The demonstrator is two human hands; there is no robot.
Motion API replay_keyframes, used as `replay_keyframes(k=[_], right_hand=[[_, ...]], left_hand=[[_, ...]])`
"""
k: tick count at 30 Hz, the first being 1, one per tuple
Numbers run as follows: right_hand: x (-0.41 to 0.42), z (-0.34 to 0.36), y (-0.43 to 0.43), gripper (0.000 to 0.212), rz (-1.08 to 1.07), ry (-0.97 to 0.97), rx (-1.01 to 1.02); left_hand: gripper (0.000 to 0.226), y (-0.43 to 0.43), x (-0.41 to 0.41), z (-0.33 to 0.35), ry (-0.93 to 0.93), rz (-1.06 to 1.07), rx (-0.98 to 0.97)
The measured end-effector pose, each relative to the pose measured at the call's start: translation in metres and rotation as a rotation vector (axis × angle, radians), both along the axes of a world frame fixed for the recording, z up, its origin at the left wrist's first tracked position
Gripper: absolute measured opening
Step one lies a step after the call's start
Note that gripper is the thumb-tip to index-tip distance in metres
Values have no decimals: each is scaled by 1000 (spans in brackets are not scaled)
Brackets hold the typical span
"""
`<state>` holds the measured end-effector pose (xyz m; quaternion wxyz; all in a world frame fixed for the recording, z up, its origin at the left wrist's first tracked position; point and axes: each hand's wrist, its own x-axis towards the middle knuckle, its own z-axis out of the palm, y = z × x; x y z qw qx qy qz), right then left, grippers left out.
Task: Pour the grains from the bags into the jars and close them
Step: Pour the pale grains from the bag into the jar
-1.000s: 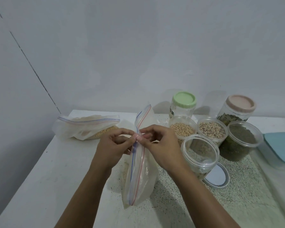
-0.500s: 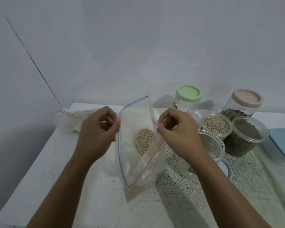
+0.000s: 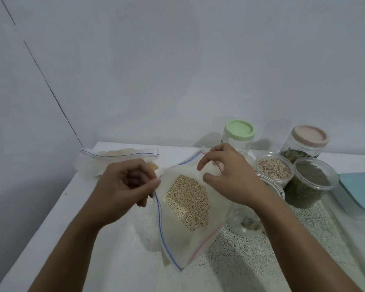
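A clear zip bag [image 3: 177, 232] with blue and red seal strips is held open above the table, with pale grains [image 3: 188, 202] showing inside. My left hand [image 3: 124, 184] pinches the bag's blue-edged lip on the left. My right hand [image 3: 228, 175] pinches the red-edged lip on the right. An open clear jar [image 3: 274, 190] stands just right of the bag, mostly hidden behind my right forearm. A second zip bag [image 3: 118, 159] with grains lies at the table's back left.
At the back right stand a green-lidded jar [image 3: 238, 133], a pink-lidded jar [image 3: 303, 142], an open jar of pale beans [image 3: 274, 168] and an open jar of dark green grains [image 3: 313, 175]. A blue lid [image 3: 360, 188] lies at the right edge. The wall is close behind.
The bag's seal, pinched together a second ago, has been pulled apart. Its mouth now gapes wider and the grains inside show more fully.
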<state>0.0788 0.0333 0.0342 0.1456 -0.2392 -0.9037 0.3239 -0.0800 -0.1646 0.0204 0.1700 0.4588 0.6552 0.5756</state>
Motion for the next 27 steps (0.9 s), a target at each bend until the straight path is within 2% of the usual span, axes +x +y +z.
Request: replay_keyframes(k=[2,8,10,12,14,16,17,21,27], right_hand=[[-8,1,0,7,-45,45,34],[-27,2,-3,66,-155,29,50],[-30,4,-3,79,-203,17,59],[-31,5,-4,74,-247,-2,68],[-31,6,-3,58,-261,-31,75],[-31,4,0,36,-269,-34,57],[-32,3,1,31,-277,-26,38],[-32,-3,2,27,-359,58,-11],[-33,-12,6,28,-428,139,-25]], left_hand=[[12,1,-1,0,-27,-31,-27],[13,0,-12,-3,-101,-108,-87],[23,-2,-17,-5,-160,-186,-113],[36,0,-22,-9,-261,-262,-131],[43,9,-27,-18,-364,-225,-156],[38,25,-32,-32,-394,-98,-211],[33,34,-35,-40,-389,-49,-251],[19,62,-40,-63,-198,-38,-426],[22,100,-47,-70,-55,-112,-475]])
